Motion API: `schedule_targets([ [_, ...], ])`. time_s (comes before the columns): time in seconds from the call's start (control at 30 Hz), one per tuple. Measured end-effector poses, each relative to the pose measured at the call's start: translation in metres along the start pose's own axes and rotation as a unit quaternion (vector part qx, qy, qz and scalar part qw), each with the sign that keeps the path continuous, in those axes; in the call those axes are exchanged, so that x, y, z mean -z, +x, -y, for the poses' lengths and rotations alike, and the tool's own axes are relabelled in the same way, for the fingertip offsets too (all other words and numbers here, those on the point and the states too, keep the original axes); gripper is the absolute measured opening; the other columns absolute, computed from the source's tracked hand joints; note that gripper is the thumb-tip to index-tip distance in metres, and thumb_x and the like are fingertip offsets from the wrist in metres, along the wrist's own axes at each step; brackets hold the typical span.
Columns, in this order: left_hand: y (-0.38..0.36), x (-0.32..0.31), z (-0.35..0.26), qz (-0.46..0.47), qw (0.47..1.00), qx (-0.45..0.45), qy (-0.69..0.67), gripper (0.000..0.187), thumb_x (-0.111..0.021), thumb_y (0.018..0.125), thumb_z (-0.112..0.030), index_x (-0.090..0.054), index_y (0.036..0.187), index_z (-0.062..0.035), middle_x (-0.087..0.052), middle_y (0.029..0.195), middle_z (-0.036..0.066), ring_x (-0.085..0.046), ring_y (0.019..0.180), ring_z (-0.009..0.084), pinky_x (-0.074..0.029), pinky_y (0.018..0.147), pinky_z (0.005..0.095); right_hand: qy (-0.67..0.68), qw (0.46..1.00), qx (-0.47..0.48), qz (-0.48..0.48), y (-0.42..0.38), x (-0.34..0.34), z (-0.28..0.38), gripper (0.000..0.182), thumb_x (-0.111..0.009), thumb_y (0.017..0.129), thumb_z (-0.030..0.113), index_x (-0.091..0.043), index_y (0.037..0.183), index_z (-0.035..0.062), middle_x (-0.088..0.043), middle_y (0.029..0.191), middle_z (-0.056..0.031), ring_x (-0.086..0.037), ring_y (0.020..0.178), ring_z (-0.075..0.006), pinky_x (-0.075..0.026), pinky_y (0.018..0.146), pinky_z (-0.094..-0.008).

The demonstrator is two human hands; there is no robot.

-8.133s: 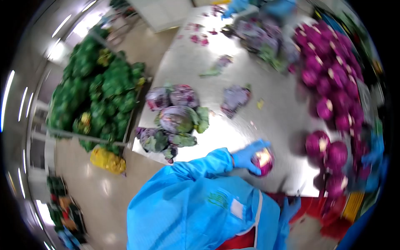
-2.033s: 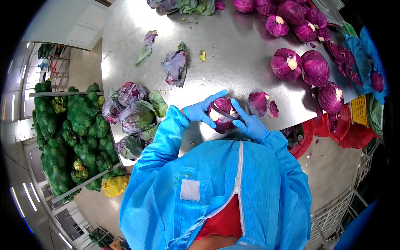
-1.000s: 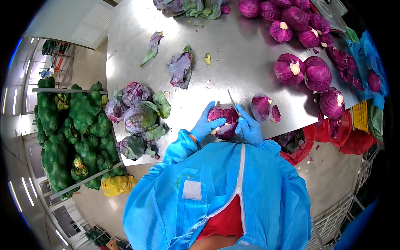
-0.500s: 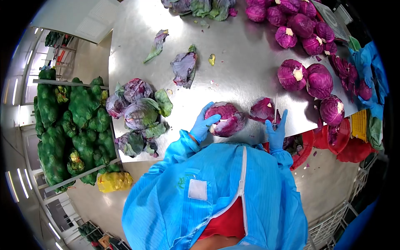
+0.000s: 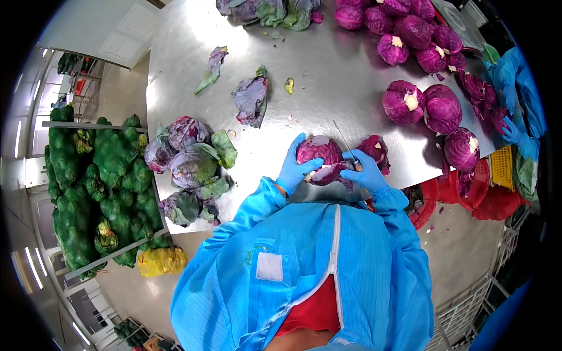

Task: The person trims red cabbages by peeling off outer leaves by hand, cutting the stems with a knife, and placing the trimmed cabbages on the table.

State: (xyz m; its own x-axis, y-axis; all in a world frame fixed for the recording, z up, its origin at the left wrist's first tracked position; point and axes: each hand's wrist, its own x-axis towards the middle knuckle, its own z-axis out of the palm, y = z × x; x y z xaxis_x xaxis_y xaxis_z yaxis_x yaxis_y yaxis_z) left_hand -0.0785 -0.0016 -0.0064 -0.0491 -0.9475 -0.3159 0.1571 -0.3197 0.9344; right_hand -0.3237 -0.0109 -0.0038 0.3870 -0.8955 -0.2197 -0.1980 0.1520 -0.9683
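A red cabbage [image 5: 319, 152] rests on the metal table close to my body. My left hand [image 5: 297, 167], in a blue glove, grips it from the left, with the thumb across its front. My right hand [image 5: 366, 174], also gloved, is closed around a knife [image 5: 343, 138] whose thin blade points up and away. The right thumb touches a partly loosened outer leaf [image 5: 336, 174] on the cabbage's right side. Just beyond the right hand lies a detached purple leaf [image 5: 376, 150]. The knife's handle is mostly hidden by the fingers.
Untrimmed cabbages [image 5: 193, 165] sit at left on the table [image 5: 281, 52], and trimmed ones [image 5: 404, 102] at right. Loose leaves [image 5: 250, 99] lie mid-table. Red baskets [image 5: 424, 202] stand below the right edge. A co-worker's gloved hand [image 5: 513, 130] is at far right.
My right hand has moved left from beside the loose leaf to the cabbage, its fingers closing in. The knife blade now shows beside the cabbage. The view has shifted slightly.
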Motion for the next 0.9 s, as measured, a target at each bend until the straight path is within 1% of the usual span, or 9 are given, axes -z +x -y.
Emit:
schedule_targets([
  [0.07, 0.0, -0.007, -0.001, -0.027, 1.0, 0.01, -0.012, 0.1, -0.088, 0.069, -0.023, -0.029, 0.145, 0.0026, -0.046, 0.136, 0.019, -0.049, 0.124, 0.0272, -0.043, 0.104, 0.0356, -0.013, 1.0, 0.003, -0.017, -0.009, 0.0, 0.011, 0.037, -0.079, 0.073, 0.022, -0.062, 0.099, 0.0014, -0.057, 0.082, -0.0011, -0.047, 0.075, -0.0103, -0.042, 0.069, -0.0273],
  [0.17, 0.003, -0.016, 0.003, -0.072, 0.997, 0.025, -0.031, 0.1, -0.088, 0.069, -0.023, -0.029, 0.145, 0.0027, -0.046, 0.135, 0.019, -0.049, 0.122, 0.0268, -0.044, 0.103, 0.0347, 0.015, 1.0, -0.002, -0.005, -0.036, 0.007, 0.021, 0.035, -0.077, 0.074, 0.02, -0.062, 0.1, 0.0019, -0.058, 0.084, -0.001, -0.048, 0.076, -0.0093, -0.042, 0.068, -0.0265],
  [0.3, 0.006, -0.019, -0.002, -0.096, 0.991, 0.061, -0.071, 0.098, -0.087, 0.069, -0.021, -0.029, 0.145, 0.0026, -0.047, 0.133, 0.019, -0.05, 0.121, 0.0264, -0.045, 0.102, 0.0346, 0.009, 0.987, -0.105, -0.124, -0.084, 0.043, -0.01, 0.028, -0.072, 0.076, 0.007, -0.059, 0.1, 0.0025, -0.059, 0.088, -0.0016, -0.055, 0.085, -0.0101, -0.048, 0.079, -0.0274],
  [0.37, 0.006, -0.015, -0.007, -0.088, 0.989, 0.075, -0.089, 0.098, -0.087, 0.07, -0.021, -0.029, 0.145, 0.0026, -0.048, 0.132, 0.019, -0.051, 0.12, 0.0263, -0.046, 0.101, 0.0347, -0.165, 0.957, -0.135, -0.199, -0.113, 0.072, -0.037, 0.041, -0.077, 0.074, 0.01, -0.059, 0.11, 0.0009, -0.063, 0.096, -0.0099, -0.06, 0.092, -0.0176, -0.05, 0.084, -0.0309],
  [0.43, 0.011, 0.0, 0.009, -0.028, 0.998, 0.006, 0.048, 0.107, -0.09, 0.064, -0.031, -0.029, 0.147, -0.0023, -0.043, 0.136, 0.021, -0.046, 0.125, 0.0304, -0.042, 0.105, 0.0389, -0.333, 0.888, -0.126, -0.289, -0.134, 0.084, -0.041, 0.054, -0.08, 0.072, 0.013, -0.057, 0.12, 0.0031, -0.059, 0.107, -0.0148, -0.061, 0.097, -0.0254, -0.05, 0.087, -0.0349],
  [0.5, 0.012, 0.008, 0.014, 0.032, 0.972, -0.073, 0.221, 0.114, -0.092, 0.059, -0.036, -0.028, 0.149, -0.0054, -0.038, 0.139, 0.021, -0.041, 0.128, 0.0331, -0.038, 0.109, 0.041, -0.328, 0.875, -0.104, -0.341, -0.131, 0.084, -0.035, 0.063, -0.081, 0.071, 0.016, -0.054, 0.127, 0.0048, -0.054, 0.117, -0.0162, -0.058, 0.102, -0.0307, -0.05, 0.089, -0.0385],
  [0.63, -0.002, -0.011, -0.01, 0.054, 0.957, -0.172, 0.226, 0.122, -0.092, 0.055, -0.041, -0.025, 0.151, -0.0073, -0.034, 0.142, 0.02, -0.035, 0.133, 0.0359, -0.032, 0.113, 0.0431, -0.26, 0.92, 0.024, -0.292, -0.074, 0.052, -0.019, 0.061, -0.077, 0.075, 0.017, -0.054, 0.13, 0.0062, -0.054, 0.112, -0.015, -0.057, 0.102, -0.0275, -0.047, 0.09, -0.0376],
  [0.77, 0.001, -0.009, 0.001, 0.114, 0.969, -0.08, 0.202, 0.114, -0.091, 0.061, -0.035, -0.026, 0.15, -0.0047, -0.036, 0.14, 0.019, -0.038, 0.132, 0.0332, -0.032, 0.113, 0.0405, -0.237, 0.945, -0.022, -0.224, -0.022, 0.028, -0.052, 0.067, -0.072, 0.08, 0.026, -0.046, 0.14, 0.0114, -0.049, 0.127, -0.0152, -0.058, 0.107, -0.0311, -0.048, 0.092, -0.0395],
  [0.9, 0.0, -0.013, 0.005, 0.149, 0.954, -0.133, 0.221, 0.105, -0.089, 0.063, -0.031, -0.031, 0.147, -0.0044, -0.036, 0.141, 0.019, -0.038, 0.132, 0.0325, -0.031, 0.114, 0.0394, -0.294, 0.923, -0.092, -0.231, -0.039, 0.032, -0.062, 0.065, -0.071, 0.081, 0.025, -0.047, 0.139, 0.0108, -0.049, 0.13, -0.0134, -0.058, 0.111, -0.0316, -0.048, 0.093, -0.0405],
])
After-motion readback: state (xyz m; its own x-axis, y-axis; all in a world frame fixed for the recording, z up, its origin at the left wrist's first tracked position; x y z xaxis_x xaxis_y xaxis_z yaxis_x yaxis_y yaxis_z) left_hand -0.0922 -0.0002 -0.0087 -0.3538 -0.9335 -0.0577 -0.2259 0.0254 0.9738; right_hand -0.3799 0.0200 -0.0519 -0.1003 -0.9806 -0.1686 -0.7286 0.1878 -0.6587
